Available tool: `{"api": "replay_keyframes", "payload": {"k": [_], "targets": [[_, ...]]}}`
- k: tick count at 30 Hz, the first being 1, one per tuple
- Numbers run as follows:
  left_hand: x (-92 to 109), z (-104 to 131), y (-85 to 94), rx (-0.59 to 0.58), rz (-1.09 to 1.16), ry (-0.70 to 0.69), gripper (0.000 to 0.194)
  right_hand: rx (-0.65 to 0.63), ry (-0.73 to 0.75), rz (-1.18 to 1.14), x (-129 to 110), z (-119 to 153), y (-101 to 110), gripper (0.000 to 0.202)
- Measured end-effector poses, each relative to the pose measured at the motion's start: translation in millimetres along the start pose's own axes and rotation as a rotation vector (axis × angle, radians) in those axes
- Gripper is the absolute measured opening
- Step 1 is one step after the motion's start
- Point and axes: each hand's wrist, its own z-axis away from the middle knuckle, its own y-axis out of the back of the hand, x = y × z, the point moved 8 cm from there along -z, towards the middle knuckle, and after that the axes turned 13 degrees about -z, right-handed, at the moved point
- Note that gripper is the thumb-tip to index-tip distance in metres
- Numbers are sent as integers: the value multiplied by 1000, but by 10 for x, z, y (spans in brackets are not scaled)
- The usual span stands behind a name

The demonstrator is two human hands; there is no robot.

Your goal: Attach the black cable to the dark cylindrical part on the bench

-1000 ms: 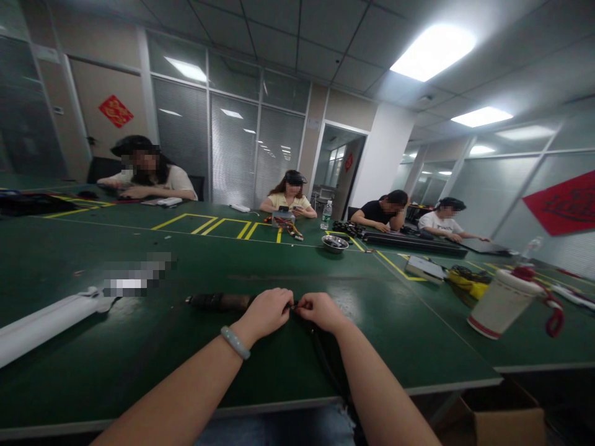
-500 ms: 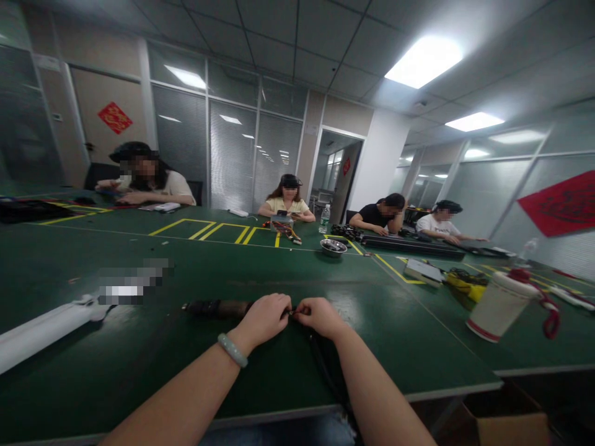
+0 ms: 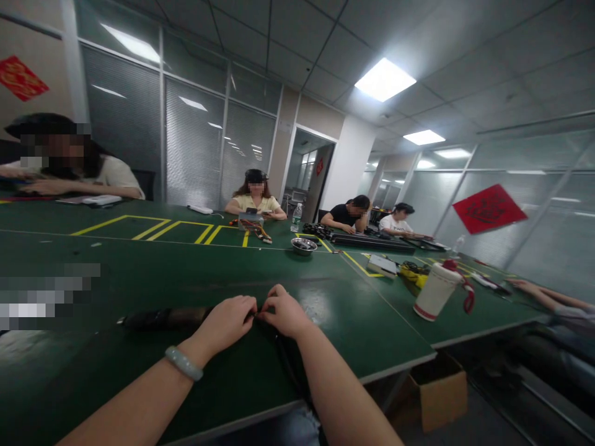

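Head view: right of the dark tool, left hand and right hand pinch a small, mostly hidden piece.

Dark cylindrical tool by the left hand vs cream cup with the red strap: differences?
Colour: the dark cylindrical tool is black and brownish; the cream cup is pale with red trim.
Shape: the tool is long and slim; the cup is stout.
Pose: the tool lies lengthwise; the cup stands on its base.
Hands: the left hand covers the tool's one end; no hand is at the cup.
Shared: both are on the green table.
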Motion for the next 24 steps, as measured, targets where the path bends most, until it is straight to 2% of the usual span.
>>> {"api": "replay_keyframes", "payload": {"k": [5, 13, 18, 21, 24], "targets": [[-18, 0, -24, 11, 7, -12, 12, -73, -43, 63, -13, -16, -105, 19], [-48, -41, -94, 21, -1, -45, 17, -62, -65, 203, -15, -110, -214, 21], [-131, -82, -136, 109, 38, -51, 37, -90, -91, 259, -2, -174, -256, 28], [-187, -100, -121, 214, 16, -45, 48, -83, -132, 290, 87, -211, -208, 32], [-185, -100, -71, 307, -19, -60, 54, -47, -239, 315, 324, -167, 23, 33]]}}
